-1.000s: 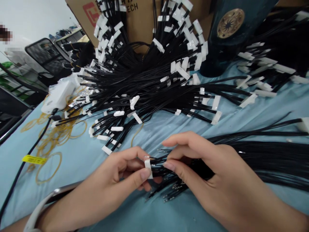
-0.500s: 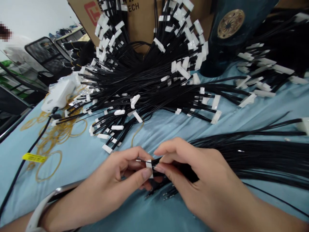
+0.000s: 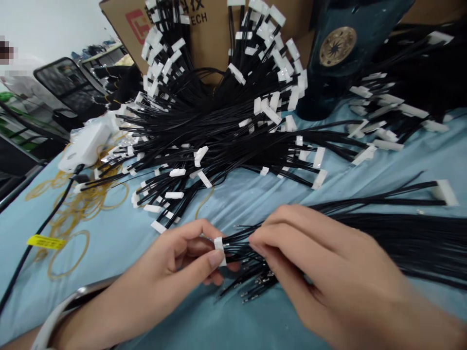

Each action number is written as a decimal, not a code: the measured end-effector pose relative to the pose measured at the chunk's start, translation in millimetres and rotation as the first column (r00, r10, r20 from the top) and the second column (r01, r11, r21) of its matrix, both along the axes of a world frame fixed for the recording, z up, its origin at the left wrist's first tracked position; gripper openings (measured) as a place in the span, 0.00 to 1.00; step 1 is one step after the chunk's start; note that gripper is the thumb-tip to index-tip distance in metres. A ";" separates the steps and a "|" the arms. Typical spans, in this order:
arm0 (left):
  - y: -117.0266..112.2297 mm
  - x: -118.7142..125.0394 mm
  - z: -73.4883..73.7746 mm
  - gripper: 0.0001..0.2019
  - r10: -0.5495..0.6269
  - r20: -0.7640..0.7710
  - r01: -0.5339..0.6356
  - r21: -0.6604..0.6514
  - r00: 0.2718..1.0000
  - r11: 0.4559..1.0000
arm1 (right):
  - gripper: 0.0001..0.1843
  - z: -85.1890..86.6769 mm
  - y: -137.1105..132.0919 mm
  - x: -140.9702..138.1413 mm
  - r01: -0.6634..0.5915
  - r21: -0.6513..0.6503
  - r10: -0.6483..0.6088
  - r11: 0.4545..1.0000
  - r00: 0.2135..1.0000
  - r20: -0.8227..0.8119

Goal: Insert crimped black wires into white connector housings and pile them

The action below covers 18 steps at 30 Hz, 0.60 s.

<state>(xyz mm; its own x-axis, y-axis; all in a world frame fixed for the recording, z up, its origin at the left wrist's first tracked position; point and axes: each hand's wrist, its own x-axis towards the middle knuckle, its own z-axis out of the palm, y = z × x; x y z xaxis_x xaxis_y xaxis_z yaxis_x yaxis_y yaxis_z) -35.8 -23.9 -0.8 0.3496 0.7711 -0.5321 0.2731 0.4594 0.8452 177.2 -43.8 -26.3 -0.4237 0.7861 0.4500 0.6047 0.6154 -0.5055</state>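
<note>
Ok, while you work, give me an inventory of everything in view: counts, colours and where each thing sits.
white connector: one, white, pinched in the left hand
black wires: one small bunch, black, running between both hands
crimped terminals: many, metal, on the wire ends below the hands
loose wire bundle: one, black, right of the right hand
wire harness fan: too many to count, black with white connectors, centre
harness pile: one, black and white, far right
cardboard box: one, brown, behind the fan
cylinder: one, dark teal with gold emblem, beside the box
power adapter: one, white, left
rubber bands: many, amber, left
black cable: one, black, far left
tag: one, yellow, on the black cable
cloth: one, light blue, under everything
wristband: one, white and silver, left wrist
left hand: one, holding the connector
right hand: one, pinching the wires
</note>
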 end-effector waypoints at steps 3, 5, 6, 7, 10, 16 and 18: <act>-0.9 -0.6 -0.2 0.03 -0.001 -0.009 0.001 -0.001 1.000 1.000 | 0.17 -3.6 0.7 -1.9 -0.023 0.034 0.022 0.999 0.999 0.047; -2.3 -1.5 -0.9 0.02 0.001 -0.004 -0.001 -0.002 1.000 1.000 | 0.17 -5.6 1.1 -3.7 -0.036 0.029 0.035 0.999 0.998 0.058; -3.1 -2.0 -1.2 0.02 0.003 -0.002 -0.003 -0.001 1.000 1.000 | 0.17 -6.2 1.1 -4.4 -0.037 0.019 0.036 0.999 0.998 0.057; -3.8 -2.4 -1.5 0.02 0.006 0.000 -0.006 -0.004 1.000 1.000 | 0.17 -6.5 0.9 -4.9 -0.036 0.022 0.035 0.999 0.998 0.042; -5.0 -3.2 -1.7 0.02 0.003 0.003 -0.003 -0.007 1.000 1.000 | 0.16 -6.8 -0.4 -5.2 -0.033 -0.018 0.034 0.999 0.999 0.030; -2.9 -1.9 -0.2 0.02 -0.006 0.000 0.006 0.008 1.000 1.000 | 0.14 -7.3 0.3 -2.7 -0.041 -0.085 0.036 0.996 0.998 -0.052; -3.1 -1.6 0.5 0.02 -0.013 -0.012 0.013 0.010 1.000 1.000 | 0.14 -6.9 2.4 -2.3 -0.065 -0.114 0.058 0.991 0.996 -0.060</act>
<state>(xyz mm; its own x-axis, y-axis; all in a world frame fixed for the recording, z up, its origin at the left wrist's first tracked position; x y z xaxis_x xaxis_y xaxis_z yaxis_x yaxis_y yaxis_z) -37.4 -27.1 -0.3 0.3529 0.7721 -0.5285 0.2890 0.4473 0.8464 174.9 -41.4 -33.3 -0.4494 0.8075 0.3820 0.5356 0.5858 -0.6082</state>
